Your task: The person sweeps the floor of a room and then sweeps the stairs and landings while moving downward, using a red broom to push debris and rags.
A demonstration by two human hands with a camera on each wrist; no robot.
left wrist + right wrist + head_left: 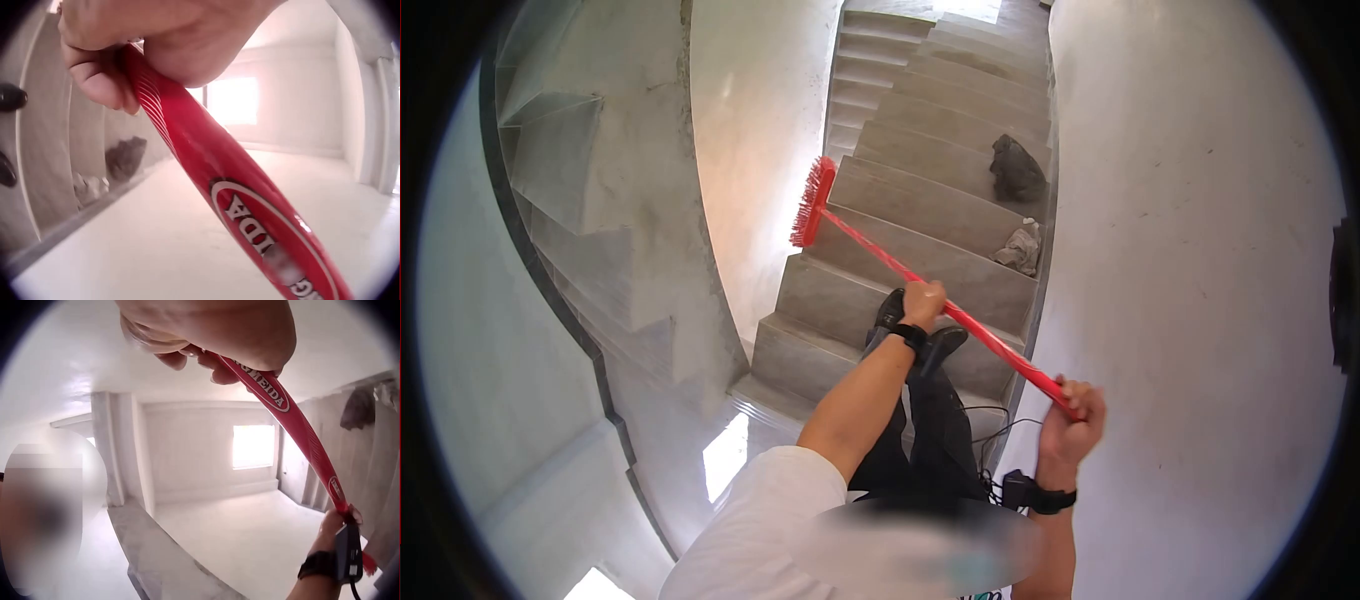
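Observation:
A red broom slants across the head view, its bristled head (821, 200) at the left edge of the stairs with the bristles facing left. My left hand (924, 304) grips the middle of the red handle (995, 345). Near the handle's top end, my right hand (1073, 418) has its fingers curled round it. The left wrist view shows the left hand (156, 37) on the handle, above a printed oval label (269, 244). In the right wrist view, the right hand (212, 331) covers the handle's end, and the left hand (337, 525) holds it lower down.
Concrete stairs (940, 235) run down ahead, with my black shoes (945, 345) on a step. Along the right wall (1180, 250) lie a dark bag-like bundle (1017, 170) and a crumpled grey thing (1021, 248). A low wall (735, 150) borders the left side. A cable (998, 432) hangs by the right wrist.

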